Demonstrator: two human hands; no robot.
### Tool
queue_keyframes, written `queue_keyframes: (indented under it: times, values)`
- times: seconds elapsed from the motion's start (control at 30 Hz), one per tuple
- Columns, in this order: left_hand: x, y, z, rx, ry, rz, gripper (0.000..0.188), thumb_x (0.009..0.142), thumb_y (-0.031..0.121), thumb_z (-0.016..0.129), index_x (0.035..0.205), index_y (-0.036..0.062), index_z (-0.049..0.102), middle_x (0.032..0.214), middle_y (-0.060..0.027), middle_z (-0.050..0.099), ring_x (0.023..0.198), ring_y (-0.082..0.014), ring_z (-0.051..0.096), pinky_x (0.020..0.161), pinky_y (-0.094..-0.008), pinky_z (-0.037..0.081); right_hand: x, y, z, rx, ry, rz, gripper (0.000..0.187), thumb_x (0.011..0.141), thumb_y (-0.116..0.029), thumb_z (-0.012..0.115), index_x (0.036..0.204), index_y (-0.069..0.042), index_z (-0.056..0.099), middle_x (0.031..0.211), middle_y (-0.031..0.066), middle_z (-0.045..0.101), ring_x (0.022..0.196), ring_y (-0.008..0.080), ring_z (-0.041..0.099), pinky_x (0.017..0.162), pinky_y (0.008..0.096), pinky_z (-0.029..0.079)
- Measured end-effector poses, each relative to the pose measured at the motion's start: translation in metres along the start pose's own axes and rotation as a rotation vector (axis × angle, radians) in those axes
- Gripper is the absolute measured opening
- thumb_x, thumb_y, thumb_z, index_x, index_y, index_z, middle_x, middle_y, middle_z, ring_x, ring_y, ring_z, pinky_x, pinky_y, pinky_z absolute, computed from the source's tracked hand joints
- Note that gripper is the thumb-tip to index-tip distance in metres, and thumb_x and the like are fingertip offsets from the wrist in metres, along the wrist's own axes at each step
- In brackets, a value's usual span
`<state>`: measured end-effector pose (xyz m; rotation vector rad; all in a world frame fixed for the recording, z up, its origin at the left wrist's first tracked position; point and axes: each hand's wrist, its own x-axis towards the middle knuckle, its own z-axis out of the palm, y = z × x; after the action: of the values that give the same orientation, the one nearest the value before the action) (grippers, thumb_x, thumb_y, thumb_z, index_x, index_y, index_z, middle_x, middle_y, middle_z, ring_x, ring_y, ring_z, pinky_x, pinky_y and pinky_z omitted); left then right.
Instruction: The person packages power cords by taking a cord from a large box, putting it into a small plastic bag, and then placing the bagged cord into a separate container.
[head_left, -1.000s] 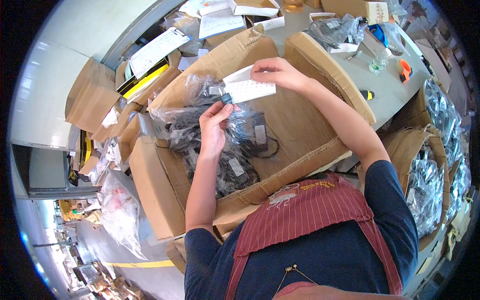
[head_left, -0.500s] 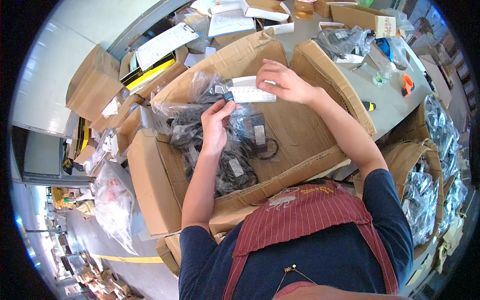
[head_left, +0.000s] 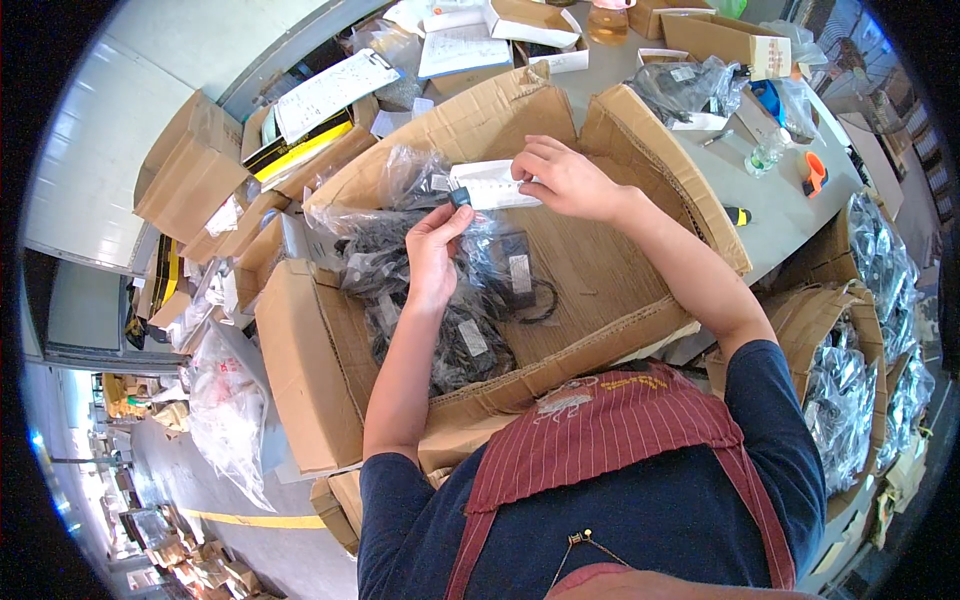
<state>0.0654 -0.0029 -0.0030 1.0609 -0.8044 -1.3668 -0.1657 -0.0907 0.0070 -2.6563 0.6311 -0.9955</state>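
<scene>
My left hand point(head_left: 434, 250) is closed, thumb and fingers pinching a small dark plug-like piece point(head_left: 460, 197). Beside that piece lies a white sheet of labels point(head_left: 500, 193) with rows of faint print. The fingers of my right hand point(head_left: 568, 180) are curled together at the sheet's right end; whatever they pinch is too small to make out. Under my left hand, black cables in clear plastic bags point(head_left: 440, 330) fill the left part of an open cardboard box point(head_left: 600, 270). A black block with a white label point(head_left: 520, 268) lies among them.
Behind the box are a clipboard with papers point(head_left: 335, 92) and small cartons point(head_left: 725, 40). A clear bottle point(head_left: 768, 152), an orange tool point(head_left: 815, 172) and a yellow-black tool point(head_left: 737, 215) lie on the grey table at right. Cartons of bagged goods point(head_left: 840, 400) stand right of me.
My right hand has dropped slightly, and its fingers have curled in at the label sheet's right end. My left hand stays nearly in place with the dark piece.
</scene>
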Motion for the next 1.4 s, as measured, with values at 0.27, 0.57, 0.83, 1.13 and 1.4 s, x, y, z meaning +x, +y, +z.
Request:
queue_keyframes:
  times: [0.27, 0.57, 0.83, 1.13, 1.4]
  values:
    - [0.000, -0.002, 0.000, -0.050, -0.008, -0.013, 0.021, 0.086, 0.006, 0.071, 0.103, -0.0050, 0.069, 0.090, -0.0078, 0.071, 0.077, -0.0109, 0.065, 0.072, -0.0233, 0.049, -0.002, -0.002, 0.011, -0.098, -0.013, 0.057, 0.016, 0.082, -0.008, 0.067, 0.093, -0.003, 0.056, 0.094, 0.0136, 0.058, 0.103, 0.0374, 0.056, 0.102, 0.0463, 0.043]
    - [0.006, -0.006, -0.006, -0.035, 0.010, -0.049, 0.018, 0.090, 0.014, 0.069, 0.098, -0.0025, 0.068, 0.090, -0.0085, 0.071, 0.077, -0.0121, 0.064, 0.070, -0.0250, 0.051, 0.001, -0.013, 0.000, -0.279, 0.064, -0.178, 0.009, 0.081, -0.006, 0.062, 0.087, -0.003, 0.057, 0.089, 0.0126, 0.058, 0.096, 0.0320, 0.057, 0.085, 0.0415, 0.048]
    - [0.001, -0.011, 0.001, 0.008, -0.049, -0.110, 0.014, 0.085, 0.012, 0.074, 0.092, -0.0004, 0.070, 0.083, -0.0028, 0.068, 0.069, -0.0073, 0.057, 0.064, -0.0215, 0.042, 0.007, -0.028, -0.006, 0.416, 0.059, 0.126, 0.010, 0.086, -0.007, 0.066, 0.095, -0.003, 0.062, 0.088, 0.0087, 0.064, 0.082, 0.0226, 0.061, 0.076, 0.0342, 0.049]
    - [-0.010, -0.012, 0.018, 0.012, -0.173, -0.127, 0.019, 0.087, 0.007, 0.070, 0.103, -0.0041, 0.069, 0.093, -0.0082, 0.071, 0.085, -0.0127, 0.065, 0.080, -0.0261, 0.049, 0.007, -0.033, 0.000, 0.330, 0.057, 0.166, 0.011, 0.085, -0.012, 0.065, 0.094, -0.005, 0.061, 0.084, 0.0094, 0.062, 0.080, 0.0253, 0.061, 0.072, 0.0364, 0.049]
    - [-0.009, -0.017, 0.016, 0.027, -0.142, -0.079, 0.021, 0.085, 0.008, 0.073, 0.103, -0.0031, 0.070, 0.090, -0.0040, 0.070, 0.079, -0.0088, 0.063, 0.072, -0.0228, 0.048, 0.006, -0.035, 0.001, 0.298, 0.039, 0.122, 0.010, 0.084, -0.010, 0.066, 0.091, -0.005, 0.060, 0.083, 0.0088, 0.060, 0.078, 0.0243, 0.061, 0.068, 0.0353, 0.049]
